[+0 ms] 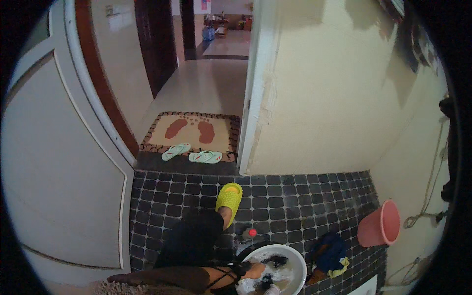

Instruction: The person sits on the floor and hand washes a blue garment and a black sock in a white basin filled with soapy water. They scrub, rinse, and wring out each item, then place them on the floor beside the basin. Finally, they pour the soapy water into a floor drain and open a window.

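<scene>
A person crouches on a floor of dark square tiles (295, 196), seen from above. At the bottom edge, one hand (255, 270) reaches into a round white basin (300, 265) that holds cloudy water and dark wet cloth (276, 260). The hand rests on the cloth at the basin's left rim; its fingers are too small and dim to tell whether they are spread or curled round the fabric. Which hand it is cannot be told, and only this one hand shows clearly.

One foot in a yellow-green clog (229, 196) stands on the tiles just above the basin. A small red cap (252, 232) lies close to the basin's upper rim. To the right of the basin sits one heap of blue, yellow and brown clothes (330, 253), and beyond it one pink bucket (379, 223) lies tipped on its side near the wall.

Through the open doorway lies one doormat (191, 130) printed with two footprints, and on its near edge two pale green flip-flops (191, 153), side by side.
</scene>
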### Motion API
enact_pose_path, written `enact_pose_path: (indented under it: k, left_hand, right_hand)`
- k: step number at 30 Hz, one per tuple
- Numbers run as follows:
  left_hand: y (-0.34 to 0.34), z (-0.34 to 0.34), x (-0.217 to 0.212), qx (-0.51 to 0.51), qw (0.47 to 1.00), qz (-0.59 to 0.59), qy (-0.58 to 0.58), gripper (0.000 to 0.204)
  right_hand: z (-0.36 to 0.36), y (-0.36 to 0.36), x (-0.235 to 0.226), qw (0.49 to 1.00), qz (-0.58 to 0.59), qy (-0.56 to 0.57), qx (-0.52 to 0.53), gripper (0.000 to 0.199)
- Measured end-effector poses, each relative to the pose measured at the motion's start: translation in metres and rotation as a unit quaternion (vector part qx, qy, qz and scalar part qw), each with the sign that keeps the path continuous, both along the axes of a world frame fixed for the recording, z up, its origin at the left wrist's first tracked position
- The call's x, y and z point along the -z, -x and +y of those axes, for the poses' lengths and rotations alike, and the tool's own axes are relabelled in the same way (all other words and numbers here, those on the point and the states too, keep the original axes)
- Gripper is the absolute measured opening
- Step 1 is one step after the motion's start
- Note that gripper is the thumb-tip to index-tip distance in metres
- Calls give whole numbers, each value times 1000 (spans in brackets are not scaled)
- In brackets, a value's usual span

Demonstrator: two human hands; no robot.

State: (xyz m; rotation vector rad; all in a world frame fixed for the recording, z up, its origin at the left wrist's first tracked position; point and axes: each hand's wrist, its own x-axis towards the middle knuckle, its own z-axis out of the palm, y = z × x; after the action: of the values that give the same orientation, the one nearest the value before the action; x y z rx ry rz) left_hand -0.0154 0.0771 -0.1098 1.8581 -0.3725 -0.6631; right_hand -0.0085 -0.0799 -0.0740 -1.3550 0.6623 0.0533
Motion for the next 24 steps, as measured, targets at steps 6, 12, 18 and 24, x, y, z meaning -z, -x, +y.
enact_pose_path:
  k: [6, 12, 18, 24]
  left_hand:
    - [0, -14, -3, 60, 998, -17, 15, 12]
    - [-10, -32, -3, 137, 988, -63, 22, 16]
    - [-15, -37, -2, 223, 962, -157, 20, 20]
    - [-7, -32, -12, 231, 970, -78, 10, 24]
  right_hand:
    - [-10, 21, -14, 993, -39, 111, 5, 18]
    - [-45, 52, -25, 945, -125, 302, -11, 15]
    - [-65, 66, -63, 856, -237, 452, -80, 12]
    - [-16, 60, -155, 973, -212, 7, 86, 13]
